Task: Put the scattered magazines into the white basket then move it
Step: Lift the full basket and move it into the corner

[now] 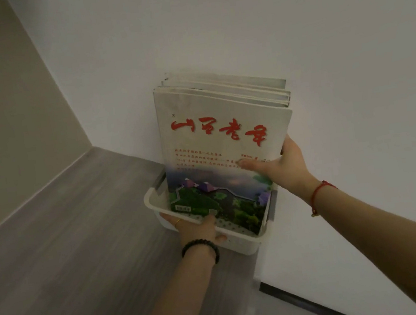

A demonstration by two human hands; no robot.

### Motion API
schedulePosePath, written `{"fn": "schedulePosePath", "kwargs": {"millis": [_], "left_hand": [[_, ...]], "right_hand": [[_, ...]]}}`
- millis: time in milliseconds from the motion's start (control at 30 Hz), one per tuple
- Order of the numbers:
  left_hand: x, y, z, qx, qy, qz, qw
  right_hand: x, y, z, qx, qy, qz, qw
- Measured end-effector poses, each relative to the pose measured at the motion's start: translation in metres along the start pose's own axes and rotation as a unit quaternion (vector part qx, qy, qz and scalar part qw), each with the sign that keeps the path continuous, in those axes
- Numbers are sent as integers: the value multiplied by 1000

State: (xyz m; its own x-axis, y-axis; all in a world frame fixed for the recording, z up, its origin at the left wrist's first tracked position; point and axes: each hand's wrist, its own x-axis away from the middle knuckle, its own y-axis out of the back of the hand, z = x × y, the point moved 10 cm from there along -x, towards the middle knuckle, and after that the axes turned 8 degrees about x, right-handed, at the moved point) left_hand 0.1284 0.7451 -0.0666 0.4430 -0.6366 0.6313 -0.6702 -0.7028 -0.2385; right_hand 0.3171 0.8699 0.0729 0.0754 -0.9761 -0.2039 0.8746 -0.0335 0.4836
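Left hand, black bead bracelet at the wrist, gripping the near rim of the white basket, thumb inside; magazines standing upright in the basket, red title on the front cover; right hand clasping their right edge, thumb on the cover; white wall just behind

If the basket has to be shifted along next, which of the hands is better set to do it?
The left hand, probably: it grips the near rim of the basket, thumb inside. The right hand pinches only the side edge of the upright magazines, steadying them, not the basket.
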Motion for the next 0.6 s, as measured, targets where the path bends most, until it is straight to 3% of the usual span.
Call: {"fn": "schedulePosePath", "kwargs": {"millis": [600], "left_hand": [[-7,-31,-6,-3,-10,5,1000]], "right_hand": [[-11,13,-3,19,-5,-36,999]]}}
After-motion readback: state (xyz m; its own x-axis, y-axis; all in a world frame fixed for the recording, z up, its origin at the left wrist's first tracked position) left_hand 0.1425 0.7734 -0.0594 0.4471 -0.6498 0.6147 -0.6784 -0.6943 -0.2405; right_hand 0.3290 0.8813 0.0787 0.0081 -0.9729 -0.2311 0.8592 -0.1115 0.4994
